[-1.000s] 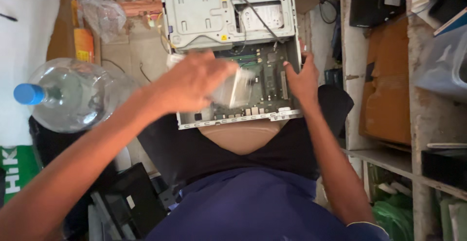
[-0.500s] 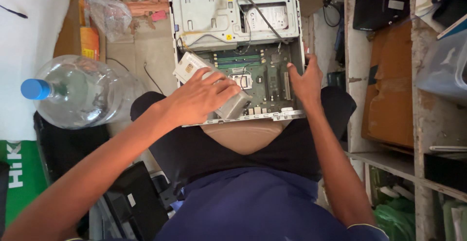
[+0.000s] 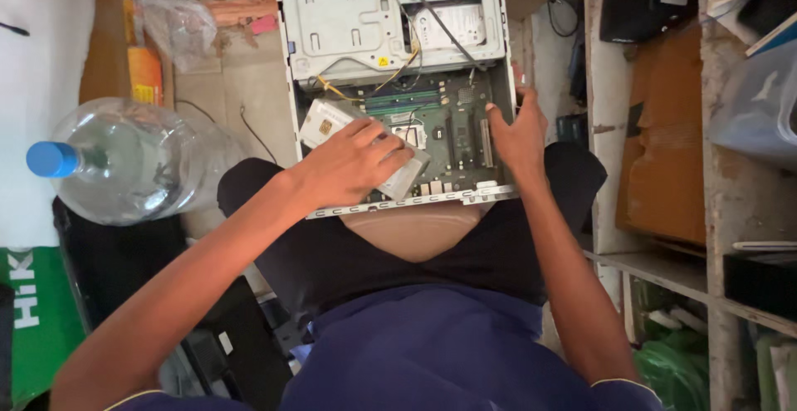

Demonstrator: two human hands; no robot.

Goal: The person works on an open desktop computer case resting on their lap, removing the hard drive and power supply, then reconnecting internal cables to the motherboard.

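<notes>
Open computer case [image 3: 390,37], side panel off, lying flat across the person's lap with its near edge on the knees. Green motherboard [image 3: 452,129] exposed in the lower half; grey drive cage above, black and yellow cables trailing over it.

Left hand [image 3: 353,162] lies over a pale, flat, silver-grey component [image 3: 320,122] at the board's left side, fingers curled onto it. Grip looks closed on that part, though the palm hides how firmly. Right hand [image 3: 516,133] rests at the case's right wall, fingers spread and loose, holding nothing, steadying the frame.

Around it: large clear water bottle [image 3: 133,162] with blue cap on the floor at left, plastic bag [image 3: 170,17] beyond it, wooden shelves [image 3: 664,170] with boxes at right.

Risks, as judged: case is balanced on knees only, so a hard pull by the left hand could tip it. The component sits near the cables and memory slots; lifting it at an angle might snag a wire or scrape the board.
</notes>
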